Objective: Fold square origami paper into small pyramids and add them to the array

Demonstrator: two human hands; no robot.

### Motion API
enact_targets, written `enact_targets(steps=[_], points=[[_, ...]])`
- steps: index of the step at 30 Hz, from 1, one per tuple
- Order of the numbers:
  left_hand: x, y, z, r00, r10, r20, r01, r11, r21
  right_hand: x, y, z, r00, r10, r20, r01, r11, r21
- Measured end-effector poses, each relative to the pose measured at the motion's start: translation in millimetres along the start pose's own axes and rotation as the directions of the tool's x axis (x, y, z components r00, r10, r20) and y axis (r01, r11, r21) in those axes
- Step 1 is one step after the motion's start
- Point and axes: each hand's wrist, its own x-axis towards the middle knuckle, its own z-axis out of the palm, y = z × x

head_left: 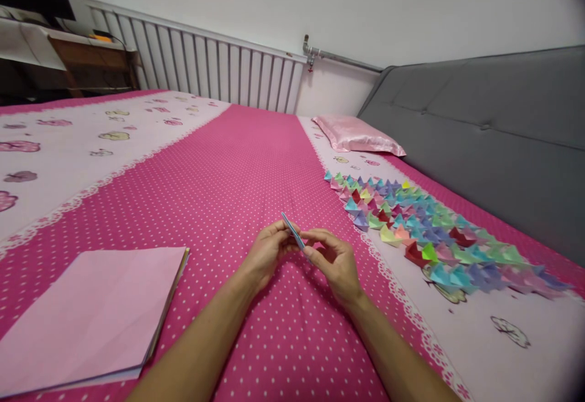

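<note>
Both my hands meet over the pink dotted bedsheet [237, 164], pinching a small folded blue paper piece [292, 230] that sticks up edge-on between them. My left hand [267, 254] grips its near-left side with curled fingers. My right hand [333, 262] pinches it from the right with thumb and fingertips. A stack of square paper sheets [91, 310], pink on top, lies flat to the lower left of my left arm. Many finished folded paper shapes [425, 231] in several colours lie in rows on the sheet to the right of my right hand.
A pink satin pillow [356, 134] lies at the head of the bed. A grey padded headboard [493, 140] runs along the right. A white radiator [205, 64] lines the far wall, with a wooden desk [91, 61] at the far left.
</note>
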Motion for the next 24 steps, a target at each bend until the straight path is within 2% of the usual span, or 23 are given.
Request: enact_targets(steps=[14,24], points=[[-1.8,3.2,2.3,1.000,-0.013,-0.028,0.014,0.999,0.049,-0.6,0.0,0.2,0.999,0.023,0.023,-0.023,1.000,0.013],[0.0,0.9,-0.8,1.000,-0.003,0.020,0.001,0.992,0.129,0.0,0.6,-0.5,0.998,0.044,0.047,-0.046,0.999,0.030]])
